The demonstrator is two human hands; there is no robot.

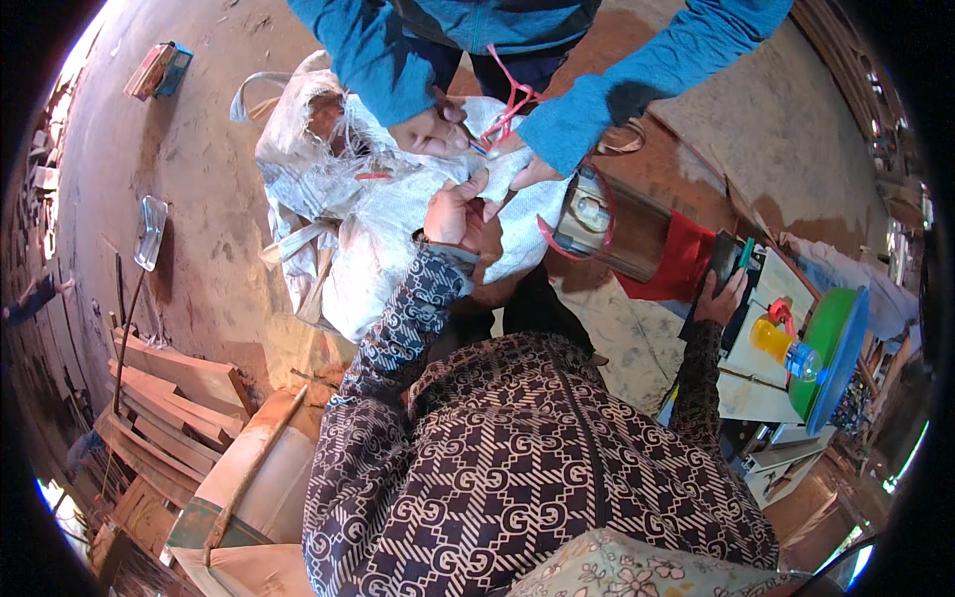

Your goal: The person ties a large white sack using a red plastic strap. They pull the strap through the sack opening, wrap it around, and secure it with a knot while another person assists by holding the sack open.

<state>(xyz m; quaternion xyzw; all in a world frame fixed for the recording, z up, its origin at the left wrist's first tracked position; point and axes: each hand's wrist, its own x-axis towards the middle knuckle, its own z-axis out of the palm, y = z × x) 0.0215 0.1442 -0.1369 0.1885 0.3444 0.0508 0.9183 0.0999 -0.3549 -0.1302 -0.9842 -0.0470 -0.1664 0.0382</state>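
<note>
Left grip (pixel 460 219): pinched on the white sack (pixel 393 237)
Right grip (pixel 721 298): touching a dark object (pixel 727 256), a green item (pixel 745 254) just beside
Co-worker's hands (pixel 431 132): both at the sack, near a pink cord (pixel 511 106)
Bottle (pixel 769 339): part yellow, beside a green basin (pixel 824 343)
Wooden boards (pixel 184 383): piled, lower left
Clear tray (pixel 150 232): upper left, on the floor (pixel 221 189)

Wooden boards (pixel 179 398) lie stacked on a stained workshop floor (pixel 214 209); a clear plastic container (pixel 150 233) and a small red-and-blue box (pixel 159 70) rest farther up along the left; at right, a white-topped bench (pixel 748 398) carries a yellow-and-clear plastic bottle (pixel 786 348) beside a small red item (pixel 781 316).
</note>
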